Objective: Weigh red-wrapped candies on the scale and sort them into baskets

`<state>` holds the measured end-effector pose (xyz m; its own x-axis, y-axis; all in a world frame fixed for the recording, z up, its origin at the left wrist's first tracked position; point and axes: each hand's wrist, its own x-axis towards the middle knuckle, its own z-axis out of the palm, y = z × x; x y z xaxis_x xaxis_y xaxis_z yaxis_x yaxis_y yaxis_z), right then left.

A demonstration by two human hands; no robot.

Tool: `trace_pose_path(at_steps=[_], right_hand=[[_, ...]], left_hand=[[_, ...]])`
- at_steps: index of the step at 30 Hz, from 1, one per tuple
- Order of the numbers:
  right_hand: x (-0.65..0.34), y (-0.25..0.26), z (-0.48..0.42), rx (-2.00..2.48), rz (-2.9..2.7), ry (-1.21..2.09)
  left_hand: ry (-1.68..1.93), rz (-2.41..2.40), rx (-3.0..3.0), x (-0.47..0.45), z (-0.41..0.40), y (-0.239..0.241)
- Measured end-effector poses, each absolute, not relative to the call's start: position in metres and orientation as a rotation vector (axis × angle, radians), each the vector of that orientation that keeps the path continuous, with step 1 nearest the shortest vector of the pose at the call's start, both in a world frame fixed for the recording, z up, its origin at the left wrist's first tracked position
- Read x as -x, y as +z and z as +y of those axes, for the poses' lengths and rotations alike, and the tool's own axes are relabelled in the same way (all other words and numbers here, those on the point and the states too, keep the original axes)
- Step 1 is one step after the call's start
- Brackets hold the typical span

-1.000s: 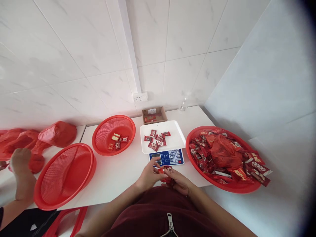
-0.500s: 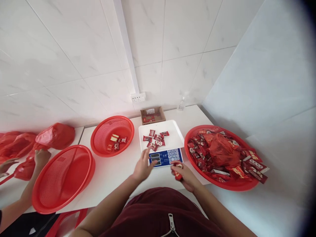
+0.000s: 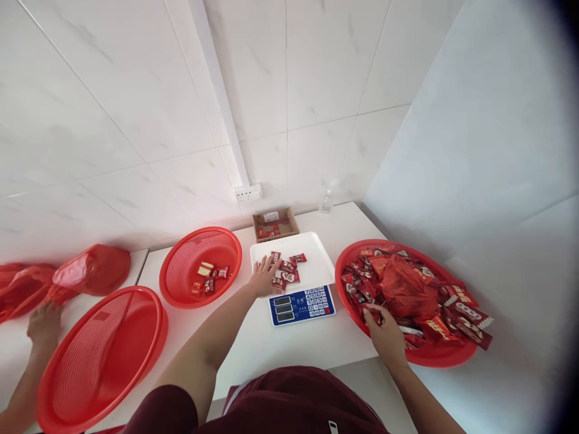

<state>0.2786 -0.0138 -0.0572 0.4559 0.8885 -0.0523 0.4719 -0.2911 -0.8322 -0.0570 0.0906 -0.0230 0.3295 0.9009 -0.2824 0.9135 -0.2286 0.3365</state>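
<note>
My left hand [image 3: 265, 277] lies over the white weighing pan [image 3: 312, 247] of a digital scale, fingers spread at the left edge of several red-wrapped snacks [image 3: 289, 276]. Its fingers partly cover some of the packets. At the left rim of a full red basket [image 3: 452, 360], my right hand [image 3: 386, 331] has its fingers curled down among red snack packets [image 3: 362, 286]. Whatever lies between those fingertips is too hidden to make out. The scale's blue keypad panel [image 3: 301, 306] sits between my hands.
A red basket [image 3: 165, 289] with a few packets stands left of the scale, another red basket [image 3: 156, 361] nearer me. Behind are a cardboard box [image 3: 295, 226] and a clear bottle [image 3: 326, 199]. A co-worker's hand [image 3: 45, 325] is beside red bags [image 3: 97, 271] at far left.
My left hand has moved forward from the keypad's edge onto the snacks in the pan. My right hand, earlier holding red packets before the scale, has moved right into the full basket.
</note>
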Motion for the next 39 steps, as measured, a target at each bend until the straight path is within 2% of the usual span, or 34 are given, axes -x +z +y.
trace_pose_path(at_steps=[7, 12, 23, 39], right_hand=[[-0.279, -0.064, -0.01, 1.917, -1.187, 0.698], [-0.279, -0.065, -0.009, 1.892, -1.191, 0.693], [-0.279, -0.067, -0.009, 1.935, -1.221, 0.695], [-0.28, -0.065, -0.011, 1.929, -1.263, 0.657]], left_hand=[[-0.125, 1.531, -2.255, 0.032, 0.115, -0.029], [0.014, 1.584, -2.293, 0.013, 0.117, -0.028], [0.238, 1.633, -1.945, 0.006, 0.121, -0.03], [1.106, 1.807, -1.143, 0.066, 0.107, -0.007]])
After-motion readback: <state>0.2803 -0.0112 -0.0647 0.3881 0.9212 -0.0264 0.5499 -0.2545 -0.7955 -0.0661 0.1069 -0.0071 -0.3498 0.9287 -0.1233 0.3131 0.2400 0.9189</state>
